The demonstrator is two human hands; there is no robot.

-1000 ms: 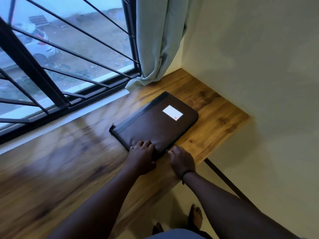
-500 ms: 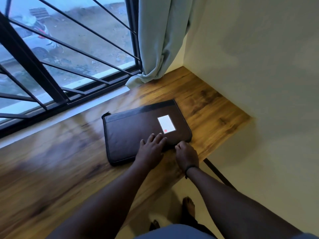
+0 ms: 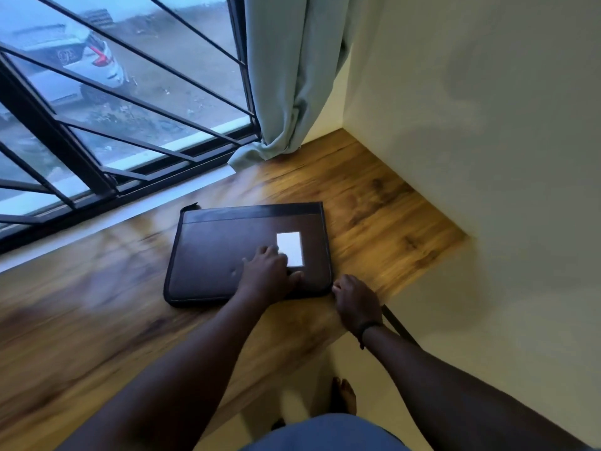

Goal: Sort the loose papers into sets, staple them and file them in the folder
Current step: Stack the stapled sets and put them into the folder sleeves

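Left hand [image 3: 268, 275] flat, released, on folder [image 3: 227, 252]; right hand [image 3: 353, 301] curled at its 5 o'clock corner, grasp unclear; long axis 9–3.

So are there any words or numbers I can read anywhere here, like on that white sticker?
No text here can be read.
White label on the dark folder: looks blank, washed out by glare.
Car outside the window: a round mark on its back, too blurred to read.
Nothing is written on the wooden desk, the curtain or the wall.
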